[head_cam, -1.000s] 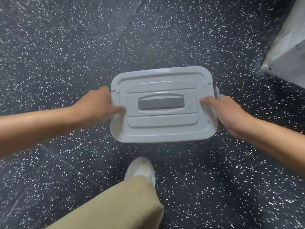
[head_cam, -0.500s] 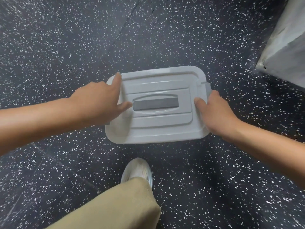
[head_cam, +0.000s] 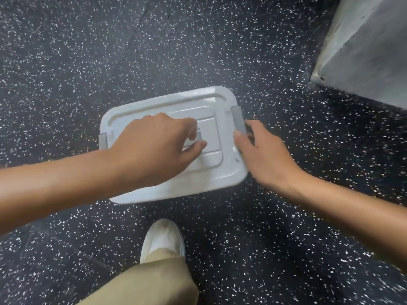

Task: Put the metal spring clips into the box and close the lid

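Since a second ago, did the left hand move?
Yes. The left hand left the box's left edge, near the left latch, and slid right onto the middle of the lid, where its fingers now curl at the handle.

Lid [head_cam: 176, 102]: central grey handle [head_cam: 199, 136] largely covered by the left hand [head_cam: 154, 148], whose curled fingertips are hidden, so a grip on it cannot be confirmed; the box interior and any spring clips are concealed beneath the closed lid. Right-side grey latch [head_cam: 239, 122]: lower end is masked by the right hand [head_cam: 262, 159], contact unclear. Both forearms, the grey block [head_cam: 363, 51] at upper right and the khaki trouser leg [head_cam: 152, 282] at bottom are cut by the frame edges.
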